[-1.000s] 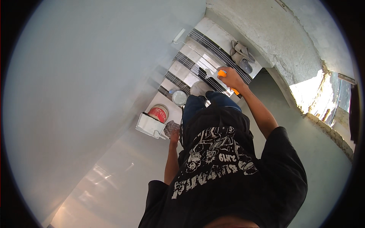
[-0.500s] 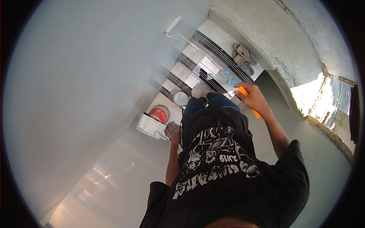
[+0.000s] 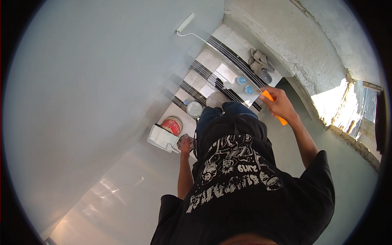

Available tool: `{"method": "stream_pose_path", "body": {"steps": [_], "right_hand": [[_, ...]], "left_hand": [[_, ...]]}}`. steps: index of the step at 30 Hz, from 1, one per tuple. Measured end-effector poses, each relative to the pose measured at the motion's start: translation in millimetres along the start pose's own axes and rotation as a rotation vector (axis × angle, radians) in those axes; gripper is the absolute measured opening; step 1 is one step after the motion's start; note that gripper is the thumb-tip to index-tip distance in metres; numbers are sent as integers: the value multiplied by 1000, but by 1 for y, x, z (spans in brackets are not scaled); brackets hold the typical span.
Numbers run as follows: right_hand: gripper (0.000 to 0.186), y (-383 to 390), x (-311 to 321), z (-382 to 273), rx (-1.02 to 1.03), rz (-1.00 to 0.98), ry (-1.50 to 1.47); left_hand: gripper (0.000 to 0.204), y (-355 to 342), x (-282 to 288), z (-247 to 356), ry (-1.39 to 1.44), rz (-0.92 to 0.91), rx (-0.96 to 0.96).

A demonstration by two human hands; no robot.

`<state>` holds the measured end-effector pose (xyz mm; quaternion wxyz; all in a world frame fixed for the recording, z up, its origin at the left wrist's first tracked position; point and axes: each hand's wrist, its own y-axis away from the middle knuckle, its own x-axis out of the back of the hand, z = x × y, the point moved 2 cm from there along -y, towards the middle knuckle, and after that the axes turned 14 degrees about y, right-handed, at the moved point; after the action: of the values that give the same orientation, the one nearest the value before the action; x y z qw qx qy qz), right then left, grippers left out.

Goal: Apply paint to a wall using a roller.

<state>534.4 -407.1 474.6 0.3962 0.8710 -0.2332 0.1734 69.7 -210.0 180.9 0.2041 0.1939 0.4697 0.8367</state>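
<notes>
My right hand (image 3: 279, 105) is closed round the orange handle (image 3: 268, 97) of a paint roller. Its long thin rod runs up and left to a white roller sleeve (image 3: 186, 22), which lies against the pale grey-blue wall (image 3: 102, 73). Low at my left side, my left hand (image 3: 185, 145) has its fingers closed on a crumpled grey rag (image 3: 179, 142), seen only in part. Right beside that hand is a white paint tray (image 3: 159, 139) with a wire hook, and a red paint bucket (image 3: 171, 125) stands behind it.
A round paint can (image 3: 194, 109) stands by my legs. Two small blue-topped containers (image 3: 249, 89) sit on the black-and-white tiled steps (image 3: 203, 54). A pair of grey clogs (image 3: 261, 65) lies farther right, near a rough-edged opening (image 3: 341, 104) in the wall.
My right hand has shifted slightly right, and the roller sleeve has slid a little up the wall. My left hand has turned, so its fingers now show over the rag.
</notes>
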Motion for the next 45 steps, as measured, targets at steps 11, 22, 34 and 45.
{"method": "stream_pose_path", "body": {"steps": [11,22,34,45], "right_hand": [[30,-39,-23,-1,45,-5,-49],[34,2,22,-12,48,-42,-2],[36,-60,-12,10,108,-96,-67],[28,-170,-71,35,-15,-266,100]], "left_hand": [[25,-17,20,-52,78,-119,-86],[34,-4,-30,25,-28,-44,-72],[24,0,-10,-38,-177,-345,-689],[37,-7,-25,7,109,-23,-117]]}}
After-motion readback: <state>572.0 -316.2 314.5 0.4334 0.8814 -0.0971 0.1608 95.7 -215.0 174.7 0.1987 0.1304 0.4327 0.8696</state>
